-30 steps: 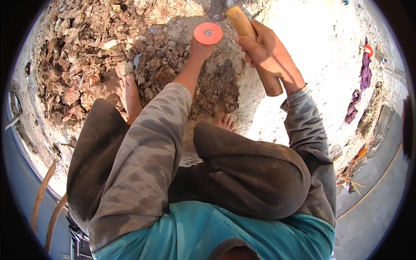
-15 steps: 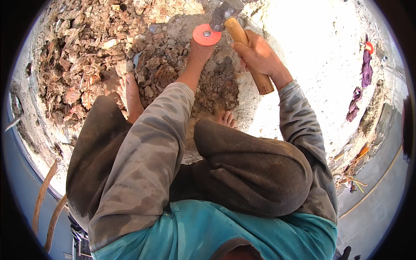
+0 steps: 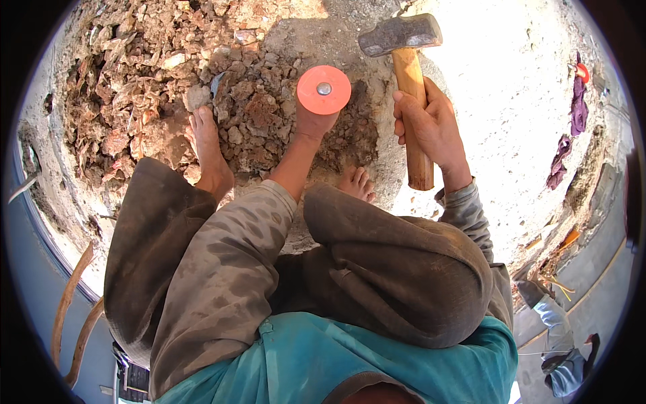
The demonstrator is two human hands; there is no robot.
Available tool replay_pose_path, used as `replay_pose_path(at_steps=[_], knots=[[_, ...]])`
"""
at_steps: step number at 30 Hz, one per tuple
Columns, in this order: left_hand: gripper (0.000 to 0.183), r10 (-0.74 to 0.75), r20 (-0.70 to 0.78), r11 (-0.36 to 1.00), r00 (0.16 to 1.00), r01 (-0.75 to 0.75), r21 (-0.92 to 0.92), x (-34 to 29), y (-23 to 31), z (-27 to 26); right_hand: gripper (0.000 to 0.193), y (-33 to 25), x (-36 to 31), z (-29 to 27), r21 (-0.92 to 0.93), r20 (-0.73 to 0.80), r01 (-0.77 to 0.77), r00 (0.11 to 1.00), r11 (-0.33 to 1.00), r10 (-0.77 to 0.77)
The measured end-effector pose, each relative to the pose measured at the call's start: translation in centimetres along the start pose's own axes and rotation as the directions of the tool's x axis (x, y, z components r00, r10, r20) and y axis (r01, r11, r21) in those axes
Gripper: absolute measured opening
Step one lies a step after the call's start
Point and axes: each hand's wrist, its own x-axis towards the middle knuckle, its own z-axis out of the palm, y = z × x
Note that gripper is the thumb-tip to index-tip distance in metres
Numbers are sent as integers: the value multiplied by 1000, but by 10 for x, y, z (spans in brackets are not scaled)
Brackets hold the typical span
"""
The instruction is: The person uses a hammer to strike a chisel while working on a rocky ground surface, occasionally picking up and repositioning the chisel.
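Note:
My left hand (image 3: 315, 126) is wrapped round a chisel with a round orange-red guard (image 3: 309, 94). The chisel's metal struck end (image 3: 324, 88) shows in the middle of the guard; its shaft and tip are hidden below. To the right, my right hand (image 3: 434, 128) grips the wooden handle of a sledgehammer (image 3: 406, 66). The hammer's dark steel head (image 3: 400, 35) is raised, apart from the chisel and to its upper right. Under the chisel lies broken brown rubble (image 3: 259, 111), beside a pale, rough concrete surface (image 3: 491, 101).
My bare feet (image 3: 212, 158) stand by the rubble. Purple cloth strips (image 3: 579, 104) and a small red disc (image 3: 583, 73) lie at the far right. Two curved wooden sticks (image 3: 70, 303) stand at the lower left. Another person (image 3: 558, 330) is at the lower right.
The hammer has come away from the chisel's struck end, up and to the right. The guard appears larger and lower in view. A person has come into view at the lower right.

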Motion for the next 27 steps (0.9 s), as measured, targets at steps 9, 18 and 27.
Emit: replay_pose_path(at_steps=[9,18,27], knots=[[27,-204,88,870,975,222,-441,114,-30,19,25,-84,6,-8,-148,8,306,951,941,-308],[22,-19,71,952,997,40,-305,121,-53,49,21,-127,48,3,-299,-112,804,505,513,-856],[36,-87,147,945,985,128,-302,108,-34,32,31,-40,70,10,-456,264,313,942,833,-209]])
